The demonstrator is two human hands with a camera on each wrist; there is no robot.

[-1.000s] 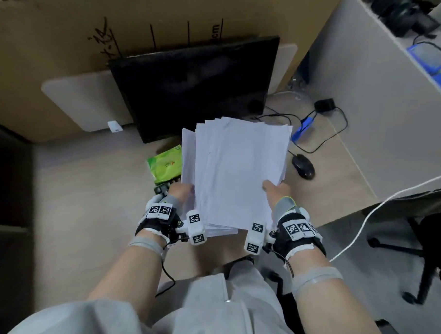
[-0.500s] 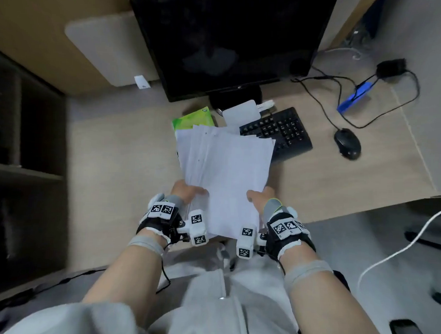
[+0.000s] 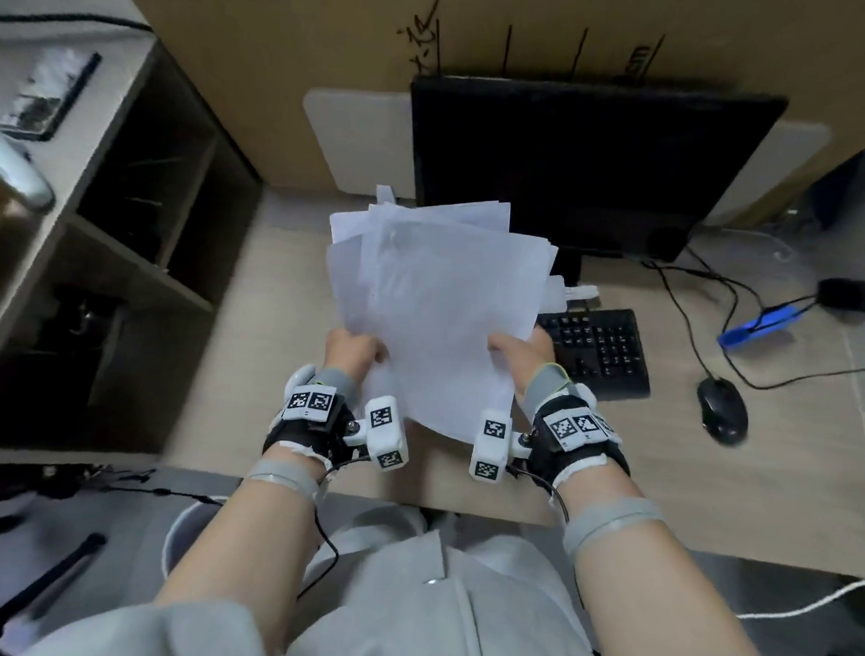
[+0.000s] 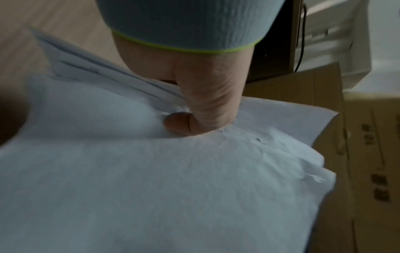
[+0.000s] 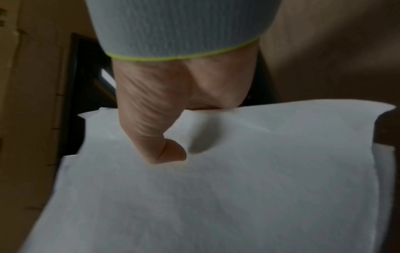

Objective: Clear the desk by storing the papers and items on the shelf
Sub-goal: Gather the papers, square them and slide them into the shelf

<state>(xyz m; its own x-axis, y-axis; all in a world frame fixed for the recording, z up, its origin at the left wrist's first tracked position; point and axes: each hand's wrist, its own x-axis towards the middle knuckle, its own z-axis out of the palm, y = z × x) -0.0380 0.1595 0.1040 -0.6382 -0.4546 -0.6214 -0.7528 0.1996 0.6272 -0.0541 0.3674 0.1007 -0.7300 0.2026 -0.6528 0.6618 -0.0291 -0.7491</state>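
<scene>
Both thumbs pinching papers, left hand, right hand, fingers hidden beneath, keyboard half covered

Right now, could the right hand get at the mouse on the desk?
Probably not yet: the right hand grips the stack of papers together with the left hand. The mouse lies uncovered to its right, past the keyboard.

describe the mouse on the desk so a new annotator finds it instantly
Start at the big black monitor at the back of the light wooden desk, then drop to the black keyboard in front of it. The black oval computer mouse lies on the desk just right of that keyboard. It is rounded and smooth, unlike the flat blue gadget farther back, and a thin black cable runs back from it.
</scene>
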